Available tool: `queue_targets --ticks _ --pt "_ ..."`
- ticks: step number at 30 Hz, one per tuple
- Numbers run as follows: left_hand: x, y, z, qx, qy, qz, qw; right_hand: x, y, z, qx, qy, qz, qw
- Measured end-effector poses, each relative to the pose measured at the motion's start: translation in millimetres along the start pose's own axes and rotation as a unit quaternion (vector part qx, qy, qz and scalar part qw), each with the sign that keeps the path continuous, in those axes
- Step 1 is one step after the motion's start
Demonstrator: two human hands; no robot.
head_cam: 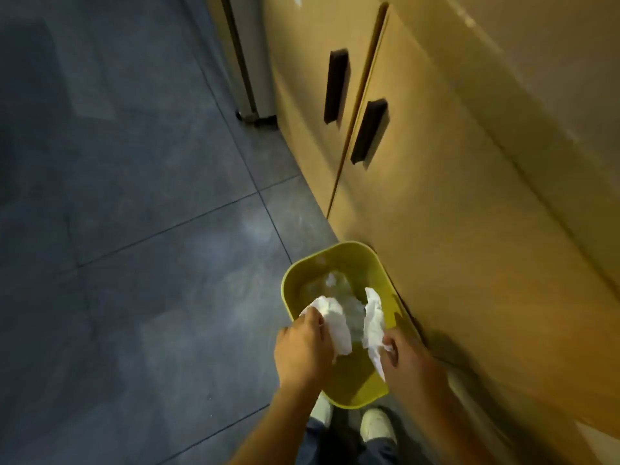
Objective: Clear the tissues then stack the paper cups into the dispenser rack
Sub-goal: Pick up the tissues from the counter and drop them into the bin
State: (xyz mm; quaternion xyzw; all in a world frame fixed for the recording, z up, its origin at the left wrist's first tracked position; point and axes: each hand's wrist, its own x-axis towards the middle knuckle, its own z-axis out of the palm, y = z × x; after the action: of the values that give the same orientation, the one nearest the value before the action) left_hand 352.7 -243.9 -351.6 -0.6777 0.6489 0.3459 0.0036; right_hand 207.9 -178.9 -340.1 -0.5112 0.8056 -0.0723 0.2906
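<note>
The bottom of the yellow bin [349, 260] is hard to make out — pale, crumpled material is seen there, blurred, possibly a liner or more paper. The bin's near rim is partly hidden by both hands. A white tissue [335, 322] is pinched in the closed fingers of the left hand [303, 350], at seven o'clock over the bin. A second tissue [374, 322] is gripped by the right hand [407, 355], at five o'clock. The bin is set on grey floor tiles [134, 229] against a wooden cabinet [453, 213] — cups and rack are out of view.
</note>
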Motion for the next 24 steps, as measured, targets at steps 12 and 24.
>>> queue_targets --ticks 12,24 --pt "29.3 -23.9 16.9 0.129 -0.128 0.072 0.981 49.6 20.0 26.1 -0.093 -0.178 -0.02 0.979" --pt "-4.3 64.2 -195.4 0.042 -0.099 0.13 0.986 21.6 -127.1 -151.9 -0.065 0.023 -0.189 0.98"
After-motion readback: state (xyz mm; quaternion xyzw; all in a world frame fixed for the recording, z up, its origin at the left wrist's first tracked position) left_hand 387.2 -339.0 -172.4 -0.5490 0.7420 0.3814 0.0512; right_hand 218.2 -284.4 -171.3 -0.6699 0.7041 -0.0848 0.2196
